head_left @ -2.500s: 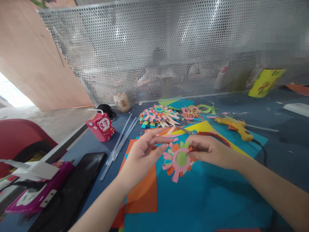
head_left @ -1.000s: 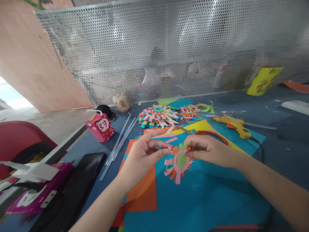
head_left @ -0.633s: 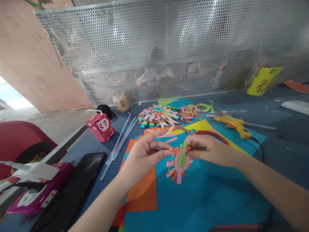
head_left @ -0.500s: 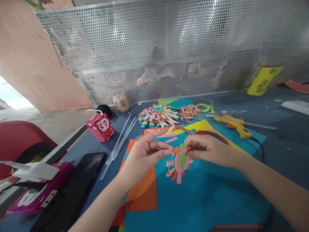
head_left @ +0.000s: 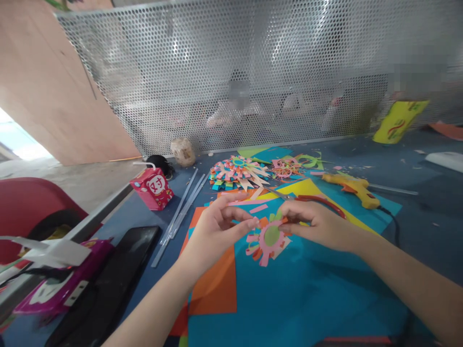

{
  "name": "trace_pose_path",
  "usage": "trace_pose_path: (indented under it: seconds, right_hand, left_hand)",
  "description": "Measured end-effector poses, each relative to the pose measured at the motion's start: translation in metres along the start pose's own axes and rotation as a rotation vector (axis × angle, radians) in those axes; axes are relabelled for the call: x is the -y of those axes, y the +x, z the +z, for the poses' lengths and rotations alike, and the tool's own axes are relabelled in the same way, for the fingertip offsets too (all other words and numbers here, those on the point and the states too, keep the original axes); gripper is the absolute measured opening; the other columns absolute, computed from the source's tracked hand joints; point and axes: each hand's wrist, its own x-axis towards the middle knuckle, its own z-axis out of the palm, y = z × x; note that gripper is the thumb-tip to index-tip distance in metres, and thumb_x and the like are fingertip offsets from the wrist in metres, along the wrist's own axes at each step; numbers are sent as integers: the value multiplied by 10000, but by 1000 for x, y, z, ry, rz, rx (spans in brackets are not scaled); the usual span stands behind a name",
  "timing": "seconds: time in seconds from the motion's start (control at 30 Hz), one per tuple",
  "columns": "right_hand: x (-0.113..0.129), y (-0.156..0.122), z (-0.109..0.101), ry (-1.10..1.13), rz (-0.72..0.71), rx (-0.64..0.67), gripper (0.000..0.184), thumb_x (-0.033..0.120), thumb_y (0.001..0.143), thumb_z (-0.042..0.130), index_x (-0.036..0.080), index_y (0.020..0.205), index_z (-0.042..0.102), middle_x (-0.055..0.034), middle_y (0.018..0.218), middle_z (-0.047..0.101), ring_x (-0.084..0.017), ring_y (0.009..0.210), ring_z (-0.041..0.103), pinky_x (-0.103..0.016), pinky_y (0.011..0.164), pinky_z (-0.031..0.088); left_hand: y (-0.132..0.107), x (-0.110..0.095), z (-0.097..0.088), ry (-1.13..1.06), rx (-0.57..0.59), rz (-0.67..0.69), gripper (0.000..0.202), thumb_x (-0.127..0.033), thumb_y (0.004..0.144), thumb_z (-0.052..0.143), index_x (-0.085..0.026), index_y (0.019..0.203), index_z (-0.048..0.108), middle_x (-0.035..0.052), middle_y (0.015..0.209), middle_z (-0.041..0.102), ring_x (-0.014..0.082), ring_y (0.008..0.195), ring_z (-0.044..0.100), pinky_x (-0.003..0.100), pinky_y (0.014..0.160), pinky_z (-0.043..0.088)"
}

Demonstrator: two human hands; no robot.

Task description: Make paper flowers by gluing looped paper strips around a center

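Between my hands is a paper flower (head_left: 271,236) with a green round centre, a pink ring and looped strips of pink, orange and green. My left hand (head_left: 220,224) pinches a strip at its upper left edge with thumb and fingertips. My right hand (head_left: 314,221) grips the flower's upper right edge. Both hold it above a large blue sheet of paper (head_left: 289,299). Red-handled scissors (head_left: 320,200) lie just behind my right hand, partly covered by it. Small pink paper strips (head_left: 259,208) lie behind the flower.
Finished paper rosettes (head_left: 235,171) are piled at the back, beside shredded paper scraps (head_left: 287,166). A yellow glue gun (head_left: 352,188) lies right. Clear glue sticks (head_left: 184,207), a red drink carton (head_left: 152,188), a black phone (head_left: 108,279) and a purple power strip (head_left: 68,279) are left. A perforated metal screen (head_left: 217,58) stands behind.
The paper flower has tilted and turned slightly, showing a pale piece at its lower right. Both hands keep their hold, and the view has shifted a little.
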Motion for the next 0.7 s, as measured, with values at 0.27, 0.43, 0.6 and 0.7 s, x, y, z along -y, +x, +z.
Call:
trace_pose_path:
  seconds: [0.27,0.43,0.6,0.7]
  right_hand:
    - [-3,1,0,-39,-53,-14,143,344,829,517,205,806,544,12,729,549,-100,657,513,-206,582,407]
    - [-3,0,0,-69,-61,-10,162,356,837,502,202,832,554,-3,764,577,-118,697,539,-225,610,425]
    - [-3,-1,0,-105,-50,41,179,357,853,472,201,861,559,-16,797,613,-141,734,571,-245,621,432]
    - [-4,-1,1,-153,-72,42,189,354,859,461,195,864,562,-28,805,627,-148,725,578,-249,607,428]
  left_hand:
    - [0,2,0,39,15,-9,413,-221,688,668,-162,1069,520,-29,653,623,100,621,575,228,597,440]
    - [-2,3,-1,77,35,-10,400,-213,707,649,-169,1080,511,-19,689,608,107,665,578,231,611,451]
    - [-2,5,-1,93,53,0,391,-189,708,639,-166,1076,510,-11,699,597,106,666,561,227,596,449]
    - [-1,6,-2,108,58,-7,381,-191,712,633,-171,1072,511,-9,706,598,101,647,552,225,584,441]
